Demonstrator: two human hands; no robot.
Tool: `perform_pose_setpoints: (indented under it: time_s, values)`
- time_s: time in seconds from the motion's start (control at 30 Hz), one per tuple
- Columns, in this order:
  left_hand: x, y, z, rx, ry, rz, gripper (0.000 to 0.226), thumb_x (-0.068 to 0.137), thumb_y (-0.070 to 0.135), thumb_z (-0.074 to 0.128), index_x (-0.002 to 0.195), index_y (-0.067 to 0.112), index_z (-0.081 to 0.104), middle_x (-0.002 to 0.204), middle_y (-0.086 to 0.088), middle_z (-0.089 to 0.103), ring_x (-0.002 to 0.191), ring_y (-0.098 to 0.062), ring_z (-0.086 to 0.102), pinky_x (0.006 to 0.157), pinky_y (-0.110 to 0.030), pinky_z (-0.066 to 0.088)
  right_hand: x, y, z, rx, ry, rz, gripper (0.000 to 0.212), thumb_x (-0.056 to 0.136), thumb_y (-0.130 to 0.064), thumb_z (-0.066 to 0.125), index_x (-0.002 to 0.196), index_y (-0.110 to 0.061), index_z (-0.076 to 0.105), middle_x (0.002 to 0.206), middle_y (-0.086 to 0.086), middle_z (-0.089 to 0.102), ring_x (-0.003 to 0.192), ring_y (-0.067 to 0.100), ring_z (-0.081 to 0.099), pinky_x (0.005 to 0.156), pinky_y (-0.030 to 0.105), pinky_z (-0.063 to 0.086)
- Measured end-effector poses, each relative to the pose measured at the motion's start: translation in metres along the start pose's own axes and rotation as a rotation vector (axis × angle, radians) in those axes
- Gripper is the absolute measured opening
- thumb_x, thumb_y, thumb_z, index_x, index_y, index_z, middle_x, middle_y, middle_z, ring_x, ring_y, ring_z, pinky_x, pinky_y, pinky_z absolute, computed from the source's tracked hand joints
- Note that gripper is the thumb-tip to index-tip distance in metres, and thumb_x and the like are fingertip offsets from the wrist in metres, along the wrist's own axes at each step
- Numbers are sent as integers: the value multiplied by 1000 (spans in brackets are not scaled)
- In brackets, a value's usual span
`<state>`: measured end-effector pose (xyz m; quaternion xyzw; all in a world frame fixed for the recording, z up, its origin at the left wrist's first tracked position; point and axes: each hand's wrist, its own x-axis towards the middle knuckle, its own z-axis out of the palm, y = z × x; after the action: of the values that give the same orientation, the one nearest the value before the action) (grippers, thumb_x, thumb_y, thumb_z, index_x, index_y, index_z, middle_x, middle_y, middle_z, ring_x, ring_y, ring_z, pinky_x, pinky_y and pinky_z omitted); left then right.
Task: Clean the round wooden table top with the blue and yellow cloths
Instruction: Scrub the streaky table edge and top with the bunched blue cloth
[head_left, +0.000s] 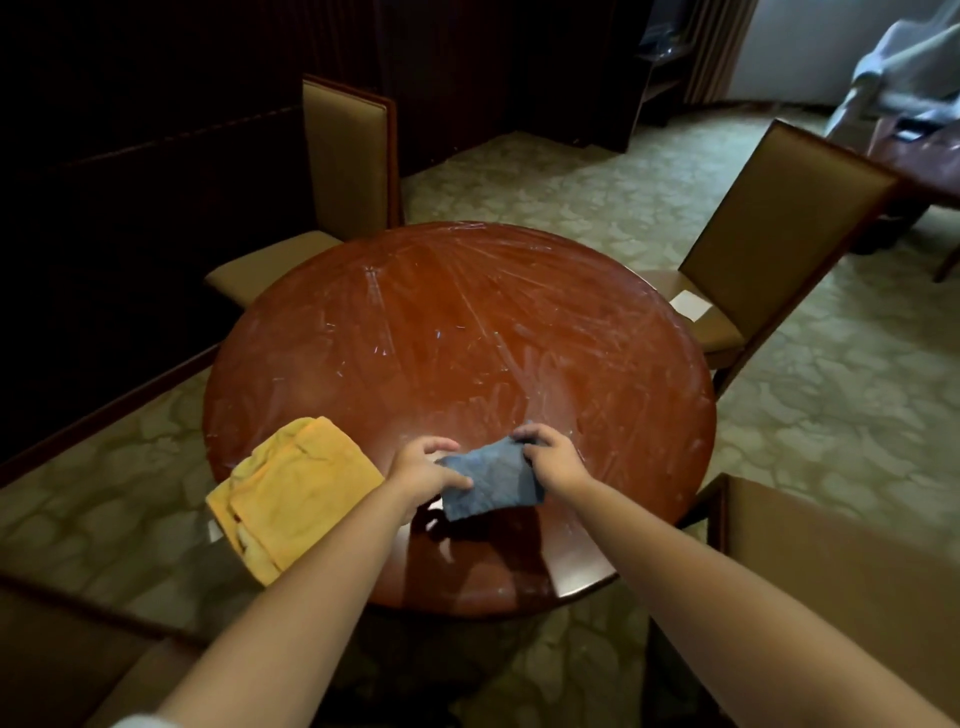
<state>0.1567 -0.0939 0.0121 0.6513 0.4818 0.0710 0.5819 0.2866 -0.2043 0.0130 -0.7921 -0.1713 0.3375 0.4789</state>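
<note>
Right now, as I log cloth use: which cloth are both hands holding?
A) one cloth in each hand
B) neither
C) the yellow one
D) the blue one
D: the left hand and right hand grip opposite ends of the blue cloth, while the yellow cloth lies untouched at the table edge.

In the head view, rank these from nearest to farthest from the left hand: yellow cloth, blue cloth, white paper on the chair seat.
From the left hand:
1. Blue cloth, gripped in it.
2. Yellow cloth, just left, overhanging the table edge.
3. White paper, far right on the chair seat.
</note>
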Motion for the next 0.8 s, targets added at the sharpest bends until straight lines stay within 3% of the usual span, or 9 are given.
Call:
perform_pose_setpoints:
  time_s: [0.1, 0.23, 0.33, 0.43, 0.5, 0.57, 0.6, 0.7, 0.8]
  values:
    - [1, -6, -6, 362, -103, 66, 58, 58, 5, 89, 111, 9, 66, 110, -1, 61, 101, -14, 56, 79, -22, 45, -5, -4, 0, 74, -179, 113, 40, 82, 13, 59, 120, 0, 60, 118, 12, 58, 101, 23, 54, 71, 20, 49]
    - [0, -5, -10, 638, -136, 143, 38, 65, 12, 85, 100, 8, 72, 96, -1, 67, 92, -17, 61, 70, -26, 44, -6, -10, -2, -418, -369, 22, 70, 78, 3, 72, 141, -2, 40, 139, 14, 47, 123, 28, 50, 88, 27, 45]
    - [-3, -3, -13, 585, -112, 196, 25, 70, 6, 76, 94, 12, 73, 86, -3, 66, 79, -16, 58, 64, -27, 46, -3, -13, -4, -686, -330, -48, 51, 82, -15, 72, 129, -6, 54, 126, 12, 58, 112, 24, 56, 80, 24, 43]
    - [-6, 1, -16, 285, -93, 155, 23, 77, -3, 65, 94, 11, 69, 86, -8, 65, 82, -21, 59, 66, -26, 48, -2, -15, -8, -824, -228, -64, 18, 84, -36, 66, 90, -20, 61, 110, 9, 53, 107, 25, 48, 83, 29, 41]
    - [-11, 7, -18, 72, -82, 79, 26, 80, -8, 60, 102, 5, 65, 93, -13, 63, 88, -25, 58, 65, -27, 50, -2, -16, -9, -718, -222, -67, 17, 84, -33, 66, 78, -22, 55, 99, 8, 51, 93, 20, 51, 74, 18, 46]
    - [-16, 10, -19, -83, -114, 25, 26, 84, -13, 55, 106, 1, 60, 96, -16, 60, 90, -29, 58, 68, -33, 52, -5, -17, -8, -445, -265, -45, 10, 86, -15, 65, 88, -12, 56, 87, 5, 55, 71, 11, 52, 48, 8, 42]
    - [-17, 10, -21, -121, -125, 16, 25, 85, -13, 52, 104, 1, 59, 95, -17, 60, 88, -29, 59, 70, -35, 53, -7, -17, -7, -335, -287, -34, 11, 87, -7, 62, 94, -9, 54, 84, 4, 55, 68, 9, 51, 45, 8, 41]
    - [-19, 3, -29, -30, -136, 8, 18, 87, -9, 52, 97, 6, 57, 82, -12, 57, 69, -19, 57, 54, -26, 50, -9, -11, 2, -102, -279, -17, 26, 89, 2, 58, 109, -10, 45, 85, 2, 52, 68, 11, 53, 51, 15, 46]
    - [-19, -13, -37, 81, -135, -7, 26, 85, -9, 55, 102, 11, 57, 84, -8, 55, 65, -17, 54, 44, -22, 44, -10, 5, 18, -117, -276, -1, 25, 90, -3, 60, 107, -15, 46, 89, 6, 53, 69, 15, 54, 59, 25, 48]
